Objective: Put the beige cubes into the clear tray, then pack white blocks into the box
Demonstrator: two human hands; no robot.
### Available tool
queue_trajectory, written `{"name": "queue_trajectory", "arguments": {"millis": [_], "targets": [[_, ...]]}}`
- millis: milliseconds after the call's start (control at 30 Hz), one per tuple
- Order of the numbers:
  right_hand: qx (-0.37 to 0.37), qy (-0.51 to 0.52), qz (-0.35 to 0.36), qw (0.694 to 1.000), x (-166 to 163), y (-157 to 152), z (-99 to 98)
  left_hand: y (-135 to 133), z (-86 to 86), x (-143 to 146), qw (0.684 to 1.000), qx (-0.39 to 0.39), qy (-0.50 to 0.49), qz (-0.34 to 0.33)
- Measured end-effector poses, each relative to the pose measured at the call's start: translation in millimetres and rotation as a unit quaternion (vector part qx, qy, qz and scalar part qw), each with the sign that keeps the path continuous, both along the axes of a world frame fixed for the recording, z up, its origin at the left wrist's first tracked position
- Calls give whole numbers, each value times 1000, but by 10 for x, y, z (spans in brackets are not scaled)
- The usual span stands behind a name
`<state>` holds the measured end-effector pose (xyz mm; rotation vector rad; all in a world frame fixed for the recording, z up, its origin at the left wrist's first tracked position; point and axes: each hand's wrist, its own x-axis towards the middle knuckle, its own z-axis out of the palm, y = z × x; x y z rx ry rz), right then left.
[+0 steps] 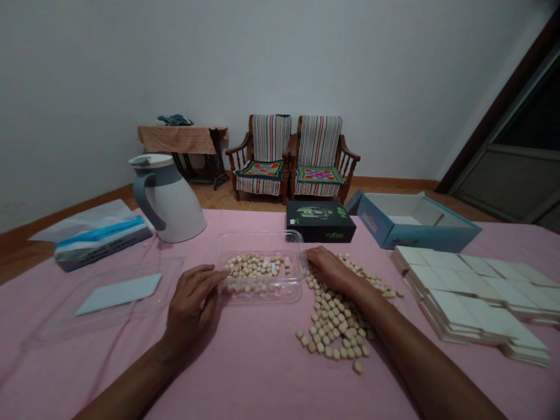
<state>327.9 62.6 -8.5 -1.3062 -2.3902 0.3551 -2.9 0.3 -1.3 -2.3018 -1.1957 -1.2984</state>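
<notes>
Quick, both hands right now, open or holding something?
Left hand: open, at the left end of the clear container.
Right hand: over loose wooden pieces; can't tell if holding any.

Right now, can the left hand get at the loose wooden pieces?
Likely yes: from the left hand, nothing visible blocks the way across the pink cloth, in front of the clear tub, to the near side of the loose wooden pieces.

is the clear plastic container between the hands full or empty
Partly filled: small wooden pieces lie across the bottom of the clear plastic container, below its rim.
</notes>
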Motion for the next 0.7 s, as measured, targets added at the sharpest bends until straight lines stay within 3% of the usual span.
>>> {"name": "queue_trajectory", "arguments": {"millis": [333, 467, 600, 700], "targets": [[5, -39, -96, 995, 115, 46, -54, -16, 24, 30, 1000, 1, 7, 7], [79, 80, -153, 982, 78, 4, 140, -11, 21, 11, 1000, 7, 14, 1], [86, 244, -102, 961, -64, -131, 473, 1, 11, 2, 1000, 3, 9, -2], [29, 272, -21, 962, -189, -259, 642, 1, 10, 5, 1000, 2, 7, -3]]}}
